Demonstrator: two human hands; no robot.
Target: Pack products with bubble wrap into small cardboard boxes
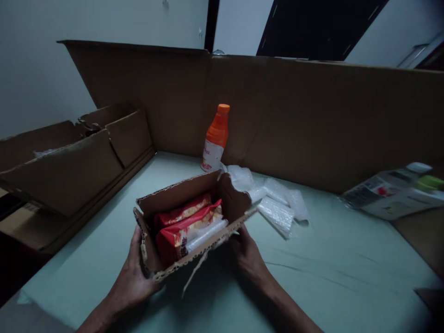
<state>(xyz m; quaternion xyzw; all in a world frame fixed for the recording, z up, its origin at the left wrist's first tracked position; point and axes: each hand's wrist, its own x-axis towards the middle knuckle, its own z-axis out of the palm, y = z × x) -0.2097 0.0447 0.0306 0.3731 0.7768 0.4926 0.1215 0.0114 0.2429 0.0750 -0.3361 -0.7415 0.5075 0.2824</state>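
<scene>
A small open cardboard box (pixel 175 196) is held tilted above the pale green table (pixel 347 277). My left hand (pixel 133 273) grips its near left corner, and my right hand (pixel 247 252) holds its near right side. Inside lie red snack packets (pixel 183 219) and a strip of clear bubble wrap (pixel 206 235). A torn strip of cardboard hangs from the box's front edge.
An orange bottle (pixel 215 138) stands behind the box. Clear bubble wrap pieces (pixel 277 206) lie to its right. A tall cardboard wall (pixel 312 115) runs along the back. Open cardboard boxes (pixel 69 162) sit at left. Printed papers (pixel 391 194) lie at far right.
</scene>
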